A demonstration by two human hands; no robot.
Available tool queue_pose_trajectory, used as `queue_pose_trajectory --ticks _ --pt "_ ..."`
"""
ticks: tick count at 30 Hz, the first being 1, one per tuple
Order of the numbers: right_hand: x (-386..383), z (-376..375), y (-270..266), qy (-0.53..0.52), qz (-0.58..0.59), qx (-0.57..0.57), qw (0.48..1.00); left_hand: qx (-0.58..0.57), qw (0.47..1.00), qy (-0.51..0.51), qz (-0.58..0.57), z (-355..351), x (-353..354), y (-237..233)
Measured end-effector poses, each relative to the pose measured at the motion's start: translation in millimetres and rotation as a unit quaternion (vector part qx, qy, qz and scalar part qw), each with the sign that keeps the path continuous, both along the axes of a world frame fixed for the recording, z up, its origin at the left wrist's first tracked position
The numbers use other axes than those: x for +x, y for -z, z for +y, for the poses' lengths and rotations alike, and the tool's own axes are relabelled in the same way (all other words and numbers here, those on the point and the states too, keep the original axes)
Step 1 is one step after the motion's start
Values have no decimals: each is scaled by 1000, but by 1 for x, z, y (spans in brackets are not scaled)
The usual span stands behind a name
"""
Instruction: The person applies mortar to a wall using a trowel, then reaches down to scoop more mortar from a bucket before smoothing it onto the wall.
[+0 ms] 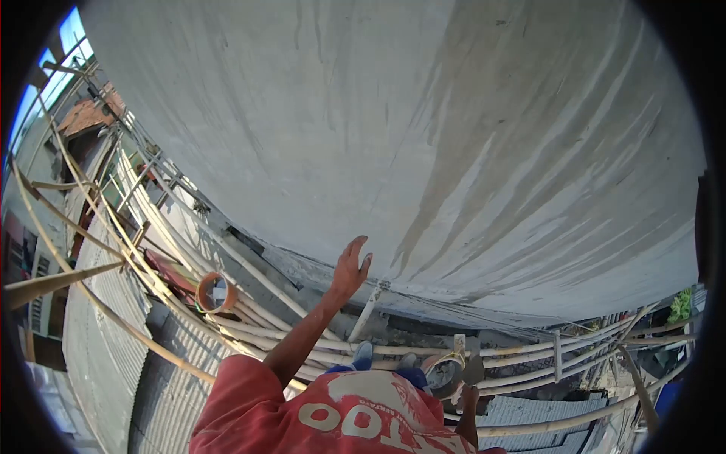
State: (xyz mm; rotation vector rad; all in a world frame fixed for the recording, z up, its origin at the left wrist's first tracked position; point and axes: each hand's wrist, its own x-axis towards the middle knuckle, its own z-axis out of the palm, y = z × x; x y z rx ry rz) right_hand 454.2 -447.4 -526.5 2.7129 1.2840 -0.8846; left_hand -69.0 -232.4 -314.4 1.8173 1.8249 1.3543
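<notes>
The support is a scaffold platform of long, pale, round poles (522, 362), laid side by side with gaps between them. The poles run across the lower part of the view, curved in appearance, and continue up the left side. Two shoes (363, 354) bear on the platform near its middle. A round grey bucket (444, 377), open at the top, sits just beside the shoes; its interior contains grey material. An orange-brown round container (215, 293) sits at the left section of the poles, well apart from the bucket. It is open and has pale contents. Its exact contact points are unclear.
</notes>
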Motion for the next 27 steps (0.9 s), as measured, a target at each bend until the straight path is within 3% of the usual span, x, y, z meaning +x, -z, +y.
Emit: queue_pose_trajectory --ticks 2,3,4,5,7,8,10,16,21,22,23,26,27 --pt "29 -67 52 156 209 161 952 69 996 33 46 57 20 -60" --pt "11 -84 31 249 233 166 925 116 990 45 71 76 35 -96" --pt "-23 -80 -27 415 291 109 855 159 982 63 87 96 51 -124" --pt "-27 -98 -22 437 340 146 820 214 968 74 112 111 66 -148" --pt "-44 -112 -24 485 312 159 801 319 931 84 158 140 96 -182" --pt "-49 -121 -14 472 287 182 813 372 908 86 176 153 111 -195" --pt "-79 -121 -43 395 108 184 894 475 848 52 227 190 130 -206" --pt "-107 -123 -47 489 114 91 860 535 805 -22 256 261 150 -203" --pt "-101 -133 -7 452 77 92 884 553 797 2 244 262 148 -207" --pt "-98 -125 -25 498 171 67 848 546 794 24 267 260 143 -210" --pt "-97 -126 -17 493 174 92 848 545 790 8 279 259 143 -211" --pt "-85 -122 18 394 116 -33 911 552 774 -29 308 268 138 -213" --pt "-84 -119 28 398 125 -42 908 555 770 -33 312 270 132 -216"
